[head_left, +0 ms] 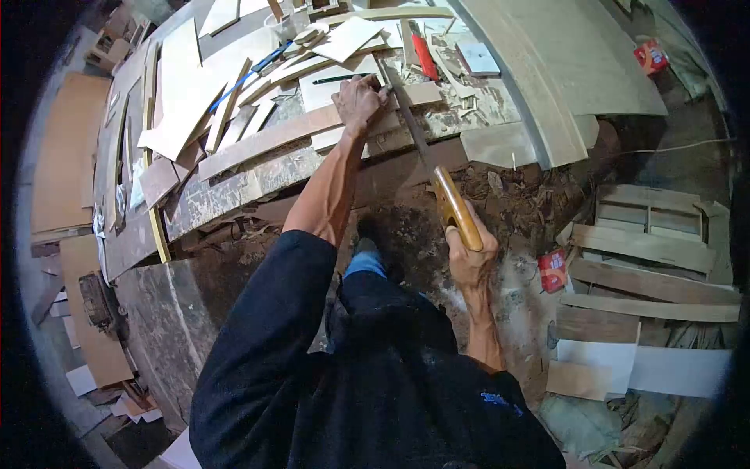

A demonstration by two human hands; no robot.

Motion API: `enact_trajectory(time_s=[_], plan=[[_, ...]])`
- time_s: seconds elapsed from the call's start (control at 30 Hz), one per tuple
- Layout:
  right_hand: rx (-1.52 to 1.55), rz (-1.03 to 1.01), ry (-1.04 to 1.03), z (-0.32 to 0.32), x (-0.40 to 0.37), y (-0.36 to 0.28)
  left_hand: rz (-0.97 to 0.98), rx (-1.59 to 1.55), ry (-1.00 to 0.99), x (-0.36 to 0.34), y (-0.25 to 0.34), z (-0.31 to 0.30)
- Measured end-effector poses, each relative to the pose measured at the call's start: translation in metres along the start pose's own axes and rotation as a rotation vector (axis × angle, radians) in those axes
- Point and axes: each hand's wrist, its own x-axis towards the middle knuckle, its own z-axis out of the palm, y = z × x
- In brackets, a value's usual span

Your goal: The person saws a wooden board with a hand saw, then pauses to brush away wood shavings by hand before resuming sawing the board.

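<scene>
My right hand (473, 254) is closed around the wooden handle (453, 205) of a handsaw. Its narrow dark blade (414, 129) reaches up and away over the bench edge, crossing a long wooden strip (269, 141). Close to the blade's left side, my left hand (362, 102) presses down on that strip with bent fingers; part of its grip is hidden. A black pen (341, 79) lies just beyond the left hand, on a pale board (312, 94). To the blade's right is a red tool (424, 56), perhaps a cutter.
The workbench (226, 195) carries offcuts, shavings, a blue-handled tool (269, 59) and a plastic cup (279, 27). Along its right side runs a long raised board (523, 70). Wooden frames (648, 246) and a red packet (552, 270) lie at right. Debris covers the floor below.
</scene>
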Motion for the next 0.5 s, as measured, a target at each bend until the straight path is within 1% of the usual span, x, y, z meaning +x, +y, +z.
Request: enact_trajectory(time_s=[0.03,0.13,0.17,0.27,0.3,0.4,0.5], plan=[[-0.024,0.038,-0.03,-0.004,0.002,-0.007,-0.026,0.037,-0.055,0.001,0.002,-0.002],[-0.032,-0.029,0.039,-0.011,-0.023,0.011,-0.059,-0.013,-0.048,-0.003,0.01,-0.01],[-0.025,0.068,0.0,-0.02,-0.025,-0.013,-0.098,-0.039,-0.092,-0.001,0.011,-0.015],[-0.058,-0.062,0.036,-0.017,-0.029,-0.001,-0.063,-0.04,-0.053,0.0,0.004,-0.005],[0.025,0.06,0.014,-0.014,-0.025,-0.003,-0.054,-0.017,-0.061,-0.001,0.007,-0.009],[0.045,0.05,0.002,0.0,-0.003,0.001,-0.1,-0.066,-0.146,0.003,0.006,-0.009],[0.036,0.051,0.018,-0.007,-0.013,-0.005,-0.088,-0.05,-0.148,0.007,-0.009,0.011]])
